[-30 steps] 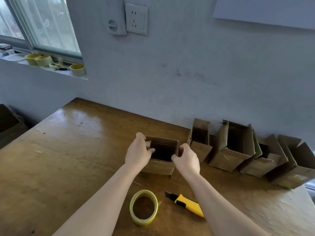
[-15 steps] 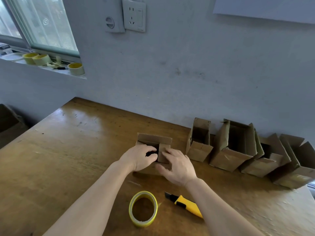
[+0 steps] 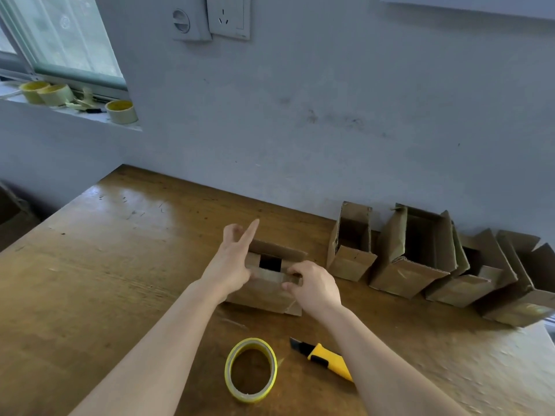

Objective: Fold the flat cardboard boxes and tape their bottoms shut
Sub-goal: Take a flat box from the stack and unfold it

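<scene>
Box: the small brown cardboard box (image 3: 264, 283) stands on the brown wooden worktop (image 3: 105, 280), bottom flaps upward, so they can be folded in.
Right hand (image 3: 315, 285): its grip is closed on the near flap, which is pressed inward.
Left hand (image 3: 232, 261): fingers are spread, nothing is held.
Supplies: the yellow tape roll (image 3: 250, 369) and yellow utility knife (image 3: 326, 357) are kept within reach.
Hidden: flap contact under the palms cannot be told.
</scene>
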